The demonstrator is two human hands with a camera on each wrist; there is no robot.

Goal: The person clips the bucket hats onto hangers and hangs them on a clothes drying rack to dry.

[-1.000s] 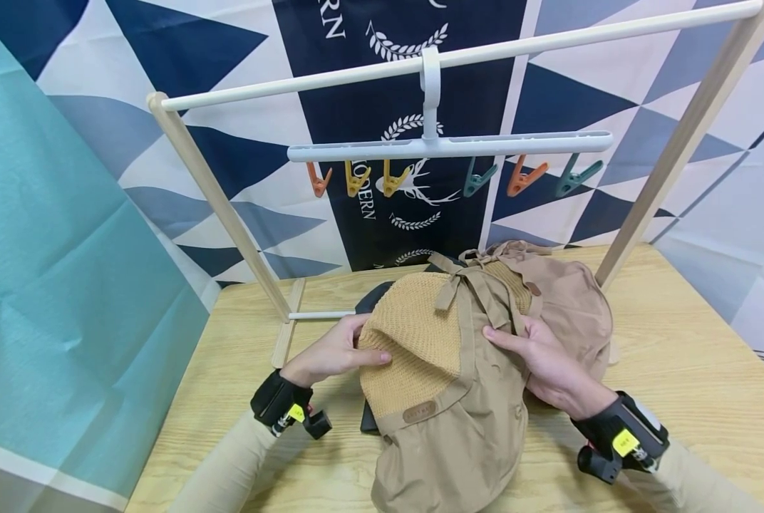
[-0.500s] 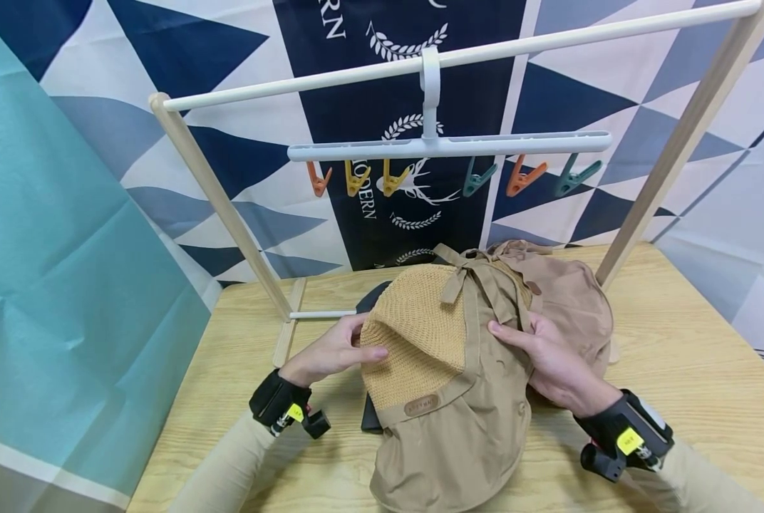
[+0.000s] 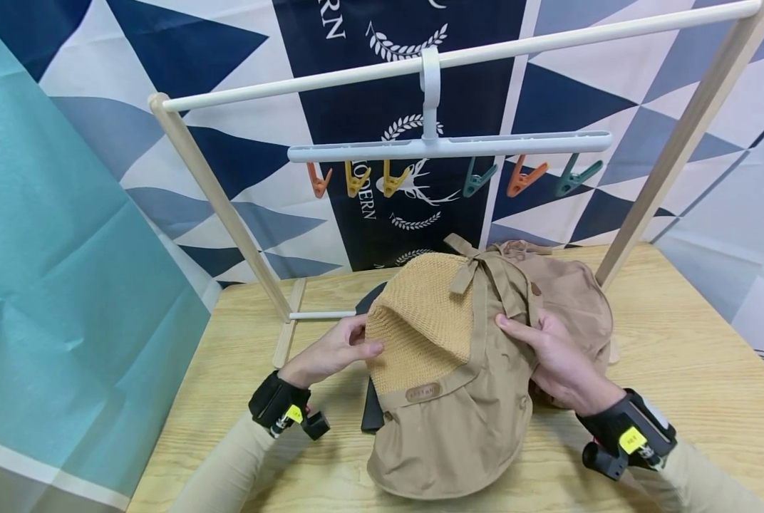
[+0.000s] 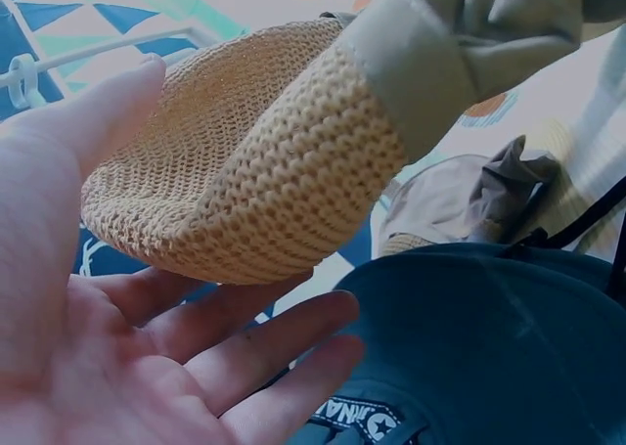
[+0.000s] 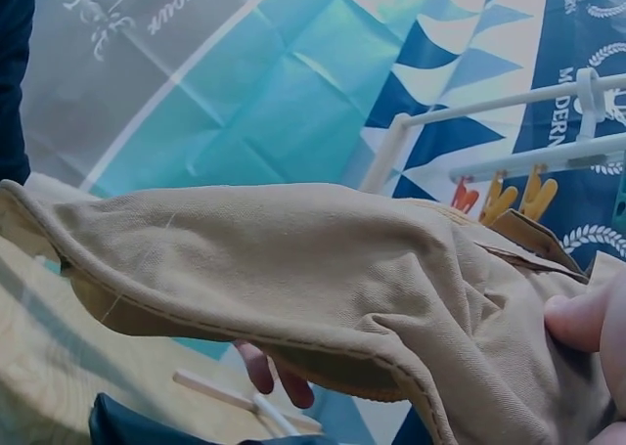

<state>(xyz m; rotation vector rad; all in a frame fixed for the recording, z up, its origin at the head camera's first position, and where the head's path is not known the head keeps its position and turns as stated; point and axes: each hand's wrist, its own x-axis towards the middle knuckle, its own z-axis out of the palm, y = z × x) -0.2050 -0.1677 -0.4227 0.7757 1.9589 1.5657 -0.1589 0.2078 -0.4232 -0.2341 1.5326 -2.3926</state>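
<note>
A sun hat (image 3: 420,331) with a woven straw crown, tan cloth brim, bow and small leather label is held up above the table, tilted. My left hand (image 3: 337,353) is at the crown's left side, thumb in front and fingers behind. In the left wrist view the fingers (image 4: 279,352) of this hand stretch fairly straight under the crown (image 4: 284,161), spread from the thumb. My right hand (image 3: 561,360) pinches the brim beside the bow. The right wrist view shows its thumb pressing the brim cloth (image 5: 293,259); its other fingers are hidden.
Behind the hat lies a second tan hat (image 3: 571,306). A dark cap (image 4: 460,337) sits below. A wooden-legged rack with a white rail (image 3: 331,83) carries a hanger (image 3: 452,147) with several coloured clips. The wooden table (image 3: 677,356) extends around; patterned cloth hangs behind.
The sun hat has shifted a little up and to the right, and its brim's lower edge has risen. My right hand has moved slightly right with it; the left has hardly moved.
</note>
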